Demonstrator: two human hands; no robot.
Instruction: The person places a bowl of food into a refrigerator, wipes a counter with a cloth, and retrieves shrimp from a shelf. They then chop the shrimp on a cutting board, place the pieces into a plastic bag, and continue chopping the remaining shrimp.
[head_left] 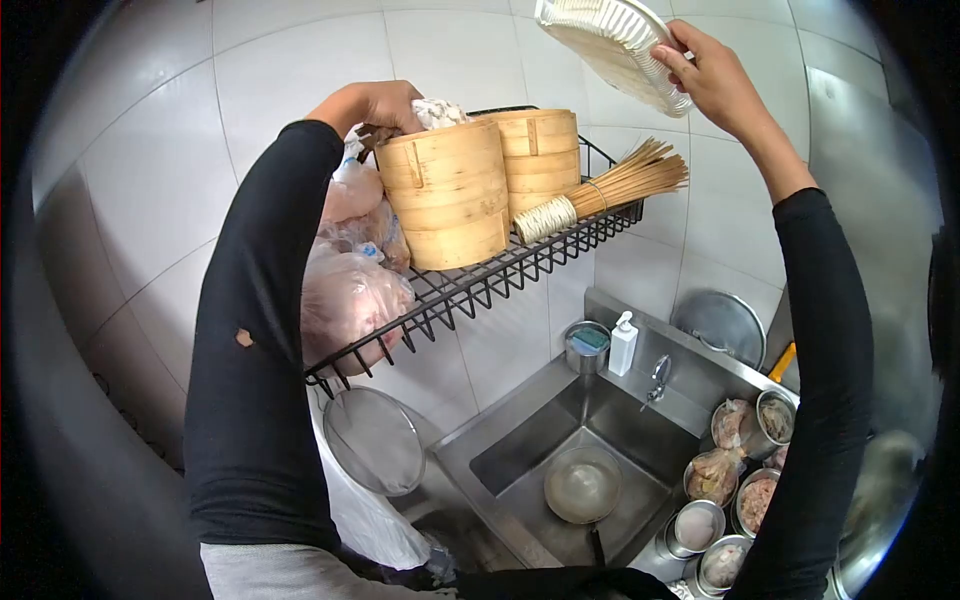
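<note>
Up at the top right, my right hand (708, 75) pinches the edge of a white ribbed plastic tray (620, 50), tilted in front of the tiled wall. My left hand (388, 106) reaches behind the front bamboo steamer (445, 195), beside a white bundle (440, 113); its fingers are partly hidden, so what they hold cannot be made out. A second bamboo steamer (538, 155) stands behind the first on the black wire rack (480, 292). A brush of thin bamboo sticks (610, 190) lies at the rack's right end. Plastic bags of pinkish food (350, 300) fill its left side.
Below the rack is a steel sink (510, 455) with a round pan (582, 485) in it. A white pump bottle (622, 345) and a faucet (658, 380) stand behind. Several metal containers of food (756, 500) are at the right, a round strainer (373, 440) at the left.
</note>
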